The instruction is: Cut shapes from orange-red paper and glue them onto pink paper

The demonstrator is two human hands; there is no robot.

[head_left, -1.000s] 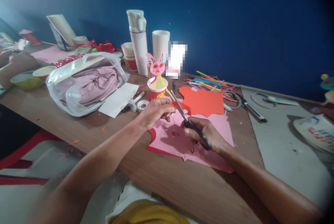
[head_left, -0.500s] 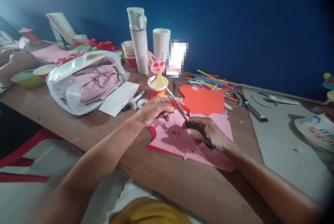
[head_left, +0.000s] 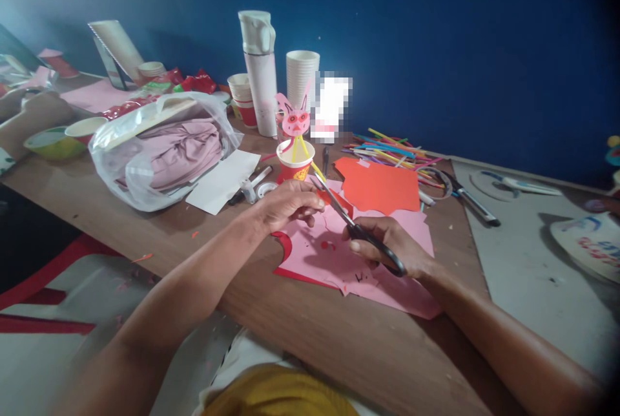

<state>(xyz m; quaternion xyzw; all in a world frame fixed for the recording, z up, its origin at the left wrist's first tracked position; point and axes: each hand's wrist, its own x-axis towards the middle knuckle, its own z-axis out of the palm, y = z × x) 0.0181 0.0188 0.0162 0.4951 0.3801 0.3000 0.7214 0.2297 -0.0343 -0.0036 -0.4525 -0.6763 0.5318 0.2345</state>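
While the right hand gripped the black plastic loops of a pair of scissors, its fingers were curled closed through and around the handles, thumb on the near side. The scissors lay on a slant, their long axis running from the handles at the hand up and away to the left, with the thin metal blades pointing toward the left hand and the far edge of the table. How far the blades were parted could not be told. The left hand was loosely fisted, its fingertips pinched on a small red paper scrap just at the blade tips; the scrap's outline was too small to make out.

Both hands hovered over a flat sheet of matte pink paper with ragged, cut edges, lying near the table's front edge on top of a red sheet whose curved border showed at the left. Beyond it lay an orange-red sheet with a jagged outline. Just behind the left hand stood a red paper cup with yellow sticks and a pink eared paper face rising from it. Thin coloured straws fanned out toward the far edge. A crinkled clear plastic bag of mauve cloth bulged on the left part of the smooth wood-grain table.
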